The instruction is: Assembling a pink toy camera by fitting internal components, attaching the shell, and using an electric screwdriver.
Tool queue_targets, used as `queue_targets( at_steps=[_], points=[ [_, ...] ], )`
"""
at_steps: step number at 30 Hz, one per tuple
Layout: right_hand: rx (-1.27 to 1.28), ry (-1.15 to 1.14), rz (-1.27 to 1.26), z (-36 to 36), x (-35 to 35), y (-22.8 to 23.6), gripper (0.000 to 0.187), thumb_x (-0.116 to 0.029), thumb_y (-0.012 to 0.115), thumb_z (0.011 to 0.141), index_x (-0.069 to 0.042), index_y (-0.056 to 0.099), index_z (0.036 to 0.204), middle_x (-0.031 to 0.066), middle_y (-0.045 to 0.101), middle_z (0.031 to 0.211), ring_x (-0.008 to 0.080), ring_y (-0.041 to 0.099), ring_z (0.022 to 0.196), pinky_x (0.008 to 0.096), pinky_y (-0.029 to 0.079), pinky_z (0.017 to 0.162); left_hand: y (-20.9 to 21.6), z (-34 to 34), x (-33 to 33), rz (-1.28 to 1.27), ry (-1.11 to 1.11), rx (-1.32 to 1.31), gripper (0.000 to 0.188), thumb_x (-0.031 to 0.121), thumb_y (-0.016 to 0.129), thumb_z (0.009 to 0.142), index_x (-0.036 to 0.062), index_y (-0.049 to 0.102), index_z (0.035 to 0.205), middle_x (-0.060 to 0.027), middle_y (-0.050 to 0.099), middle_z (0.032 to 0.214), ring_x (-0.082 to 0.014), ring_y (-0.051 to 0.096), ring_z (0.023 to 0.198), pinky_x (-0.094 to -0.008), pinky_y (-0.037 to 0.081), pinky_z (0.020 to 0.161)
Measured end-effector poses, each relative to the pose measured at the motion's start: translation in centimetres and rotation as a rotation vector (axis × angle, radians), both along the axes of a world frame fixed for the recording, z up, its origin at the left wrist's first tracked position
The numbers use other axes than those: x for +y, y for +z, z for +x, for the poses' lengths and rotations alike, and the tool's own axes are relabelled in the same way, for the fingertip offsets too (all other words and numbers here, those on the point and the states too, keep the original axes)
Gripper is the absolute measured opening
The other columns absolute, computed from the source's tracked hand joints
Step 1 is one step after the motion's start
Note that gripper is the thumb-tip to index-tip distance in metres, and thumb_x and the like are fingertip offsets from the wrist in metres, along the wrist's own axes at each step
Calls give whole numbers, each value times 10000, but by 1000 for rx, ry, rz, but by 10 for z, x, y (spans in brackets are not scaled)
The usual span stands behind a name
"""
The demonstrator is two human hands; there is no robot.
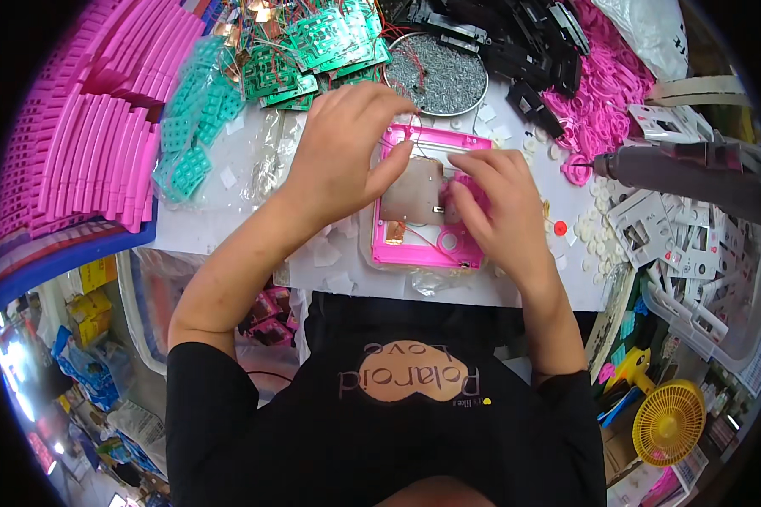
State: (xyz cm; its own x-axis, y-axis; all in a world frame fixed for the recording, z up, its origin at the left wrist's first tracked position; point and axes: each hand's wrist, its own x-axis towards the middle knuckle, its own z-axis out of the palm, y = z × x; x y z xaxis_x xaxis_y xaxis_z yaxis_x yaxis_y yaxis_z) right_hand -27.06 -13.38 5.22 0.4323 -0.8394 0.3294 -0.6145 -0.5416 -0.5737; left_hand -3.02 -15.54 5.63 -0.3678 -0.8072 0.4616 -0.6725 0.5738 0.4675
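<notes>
A bright pink plastic case (386, 256) lies open side up on the work table in front of me. Inside it rests a greyish-brown flat plate (413, 193), with a copper-coloured piece (395, 231) and thin red wires below. My left hand (338, 144) hovers over the case's upper left corner, its thumb and index finger apart beside thin wires. Over the right side, my right hand (500, 198) rests with thumb and index finger spread. Its thumb touches a pink part (467, 196) at the plate's right edge. The fingers partly hide that part.
Green circuit boards (330, 42) and a round tub of small screws (440, 72) stand behind the case. Pink frames (101, 160) are stacked left, near bagged teal keypads (186, 169). A dark powered screwdriver (693, 173) hangs at right above white printed pieces (651, 228).
</notes>
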Motion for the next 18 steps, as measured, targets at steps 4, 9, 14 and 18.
queue_targets(
  at_steps=[4,9,14,18],
  points=[
    [168,33,-79,26,-8,-8,374,-182,724,804,-64,672,1155,108,626,1026,312,559,999,440,465,859,-11,-1,-1,229,24,229,366,161,689,864,16,641,1197,-132,655,1116,-268,623,1034,-368,488,893],
    [230,165,-71,32,5,-11,437,-237,739,815,-67,664,1211,94,614,1094,308,546,1028,435,462,901,-12,-4,-5,418,204,389,270,219,660,896,12,710,1062,-137,693,1017,-271,643,942,-366,499,843],
    [239,222,-110,21,9,-5,417,-213,761,789,-70,669,1170,77,628,1117,304,560,1061,433,467,919,-38,-24,-24,189,175,-5,210,222,735,851,31,742,937,-110,702,916,-261,650,844,-377,505,710],
    [-67,99,-34,5,2,-17,300,-157,751,803,-55,702,1081,81,671,1011,296,612,944,403,506,833,-32,-31,-12,95,125,143,103,233,750,819,134,735,842,-10,688,874,-224,627,901,-424,361,865]
  ],
)
